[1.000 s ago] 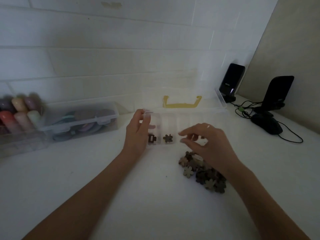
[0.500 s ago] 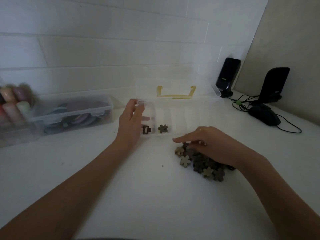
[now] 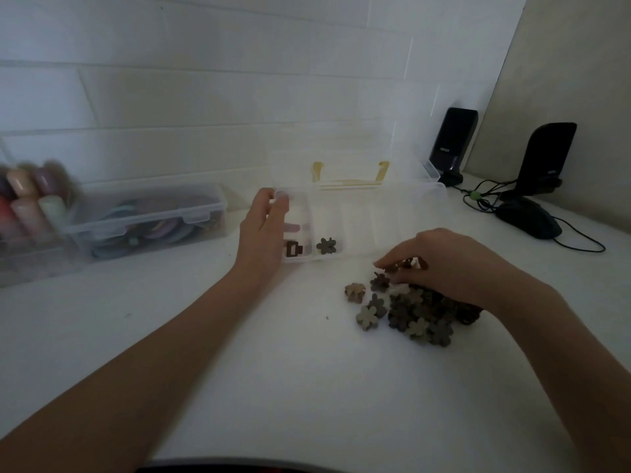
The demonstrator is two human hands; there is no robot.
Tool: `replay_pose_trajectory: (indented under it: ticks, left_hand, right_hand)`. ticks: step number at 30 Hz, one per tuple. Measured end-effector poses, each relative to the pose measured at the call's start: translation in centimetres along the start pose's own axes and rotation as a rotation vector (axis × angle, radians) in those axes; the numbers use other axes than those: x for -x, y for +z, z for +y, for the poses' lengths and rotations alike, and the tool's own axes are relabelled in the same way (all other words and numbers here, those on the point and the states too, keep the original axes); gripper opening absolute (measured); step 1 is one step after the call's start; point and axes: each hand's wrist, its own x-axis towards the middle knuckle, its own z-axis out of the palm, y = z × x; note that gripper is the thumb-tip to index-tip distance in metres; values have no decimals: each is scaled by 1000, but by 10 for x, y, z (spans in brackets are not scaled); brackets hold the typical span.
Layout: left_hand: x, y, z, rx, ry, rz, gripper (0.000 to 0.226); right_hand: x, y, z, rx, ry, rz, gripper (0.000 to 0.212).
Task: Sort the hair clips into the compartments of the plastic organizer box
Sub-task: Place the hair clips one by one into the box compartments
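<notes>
A clear plastic organizer box (image 3: 392, 213) with its lid up stands on the white table. Its leftmost compartment holds a dark brown clip (image 3: 294, 249), the one beside it a dark flower clip (image 3: 326, 245). My left hand (image 3: 263, 230) grips the box's left end, thumb over the rim. A pile of brown, beige and dark flower-shaped hair clips (image 3: 409, 312) lies in front of the box. My right hand (image 3: 440, 261) rests on the pile's far side, its fingertips pinching a brown clip (image 3: 392, 269).
A closed clear box of coloured items (image 3: 146, 216) sits at the left, with a case of pastel rolls (image 3: 27, 206) beyond it. Two black speakers (image 3: 452, 145) (image 3: 544, 158), a black mouse (image 3: 527, 218) and cables lie at the right.
My right hand dropped from in front of the box onto the clip pile and closed its fingertips on a brown clip. My left hand stayed on the box.
</notes>
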Motion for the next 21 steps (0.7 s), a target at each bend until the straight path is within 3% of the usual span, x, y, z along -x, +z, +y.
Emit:
replay_pose_trajectory:
  ticks: [4,8,12,14,17,21]
  left_hand:
    - [1,0,1,-17,3,2,16]
    - [3,0,2,-19,14,1,18]
    - [2,0,3,0,-12,-1,17]
    - [2,0,3,0,-17,-3,18]
    - [4,1,4,6,-19,4,19]
    - [5,3,3,13,-2,-13,18]
  right_hand:
    - [-3,11,-5,-72,-14,37,18]
    - [-4,16,-5,-193,-60,2,28]
    - [-4,17,-7,-303,-124,38,20]
    - [-4,12,-12,-473,-99,170,20]
    - [-4,6,-19,-953,14,357,25]
    - [-6,12,-24,-1335,114,390,15]
